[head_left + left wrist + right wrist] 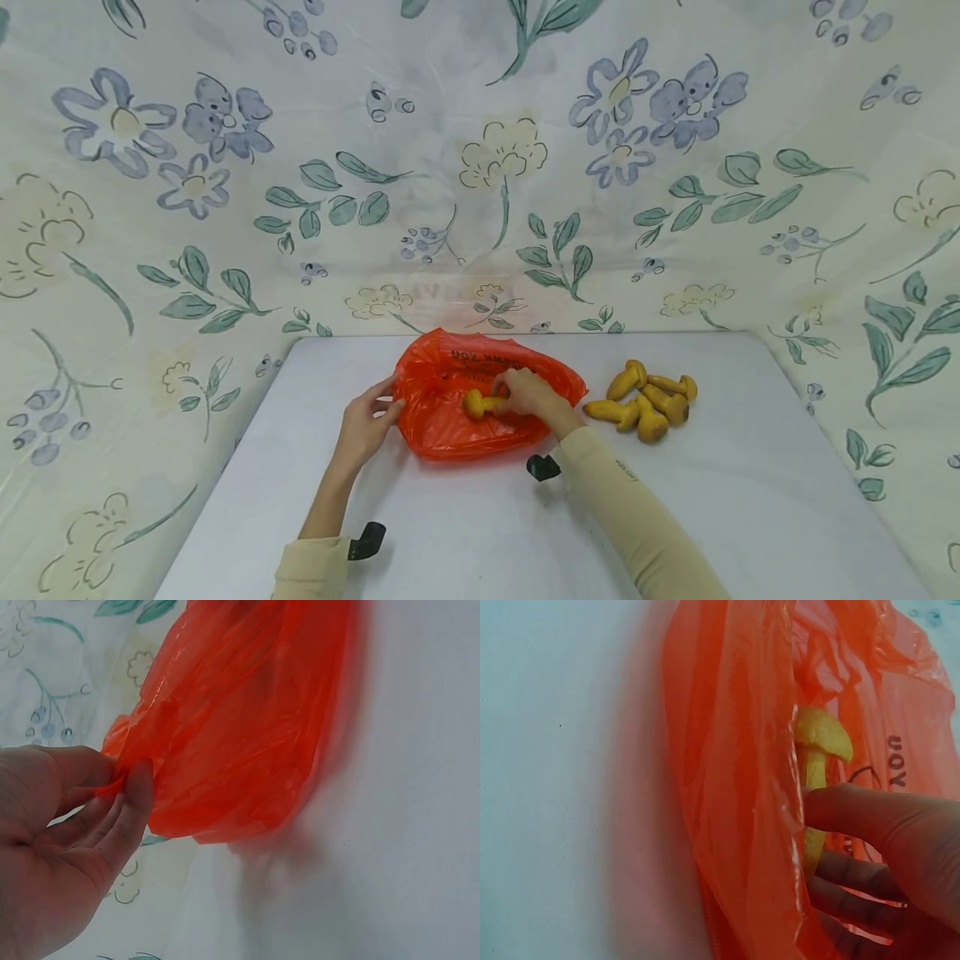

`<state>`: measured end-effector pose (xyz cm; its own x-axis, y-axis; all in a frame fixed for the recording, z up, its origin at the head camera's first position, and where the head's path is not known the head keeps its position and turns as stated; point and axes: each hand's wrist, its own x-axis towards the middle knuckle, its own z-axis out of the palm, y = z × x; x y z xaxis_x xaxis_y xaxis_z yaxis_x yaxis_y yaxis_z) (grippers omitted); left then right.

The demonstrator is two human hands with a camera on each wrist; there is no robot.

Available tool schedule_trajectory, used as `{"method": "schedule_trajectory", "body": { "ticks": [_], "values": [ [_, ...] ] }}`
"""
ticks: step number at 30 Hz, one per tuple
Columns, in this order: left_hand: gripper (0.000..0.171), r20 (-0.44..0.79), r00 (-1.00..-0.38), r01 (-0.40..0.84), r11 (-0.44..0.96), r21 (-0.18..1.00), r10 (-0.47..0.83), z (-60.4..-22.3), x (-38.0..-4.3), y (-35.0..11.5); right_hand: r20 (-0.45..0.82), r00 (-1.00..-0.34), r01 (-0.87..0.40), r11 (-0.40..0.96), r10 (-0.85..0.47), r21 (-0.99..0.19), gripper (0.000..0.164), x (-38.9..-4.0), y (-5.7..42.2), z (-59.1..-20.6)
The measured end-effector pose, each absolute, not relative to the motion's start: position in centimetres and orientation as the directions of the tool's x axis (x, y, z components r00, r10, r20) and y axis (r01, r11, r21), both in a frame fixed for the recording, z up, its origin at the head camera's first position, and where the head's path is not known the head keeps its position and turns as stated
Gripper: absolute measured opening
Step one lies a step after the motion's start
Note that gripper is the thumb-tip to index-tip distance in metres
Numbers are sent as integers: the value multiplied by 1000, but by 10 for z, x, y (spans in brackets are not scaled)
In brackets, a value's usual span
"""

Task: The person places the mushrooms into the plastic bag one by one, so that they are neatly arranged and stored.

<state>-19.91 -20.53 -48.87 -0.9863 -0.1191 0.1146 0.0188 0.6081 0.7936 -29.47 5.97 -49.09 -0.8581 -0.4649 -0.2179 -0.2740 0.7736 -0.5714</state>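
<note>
The person's L hand (366, 427) pinches the edge of a crinkly, see-through red plastic bag (453, 437) at approx. 9 o'clock, thumb one side, fingers t'other. The bag lies on the white, flat-topped counter (480, 533), mouth facing up, w/ dark lettering on its inner wall nr 12–1 o'clock. The R hand (528, 393), in from 4 o'clock, grips a yellow, round-capped mushroom (473, 404) by the stem, thumb vs. fingers; that mushroom's within the bag's mouth, nr centre, cap toward 9 o'clock; can't tell if it touches the plastic. Just beyond the bag at 3 o'clock: five loose yellow-brown, thick-stemmed mushrooms (652, 423) bunched tog. on the counter. Both forearms wear beige fabric sleeves (313, 557), each w/ a small black fitting (367, 541) nr the wrist. At 12 o'clock, past the counter, hangs a pale floral-print cloth (427, 192).
</note>
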Motion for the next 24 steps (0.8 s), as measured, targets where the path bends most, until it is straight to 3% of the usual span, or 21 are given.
{"method": "schedule_trajectory", "body": {
  "ticks": [24],
  "values": [
    [49,110,-986,15,599,800,-122,-488,-199,-204,-198,-856,-278,747,-478,-604,30,-295,67,-482]
  ]
}}
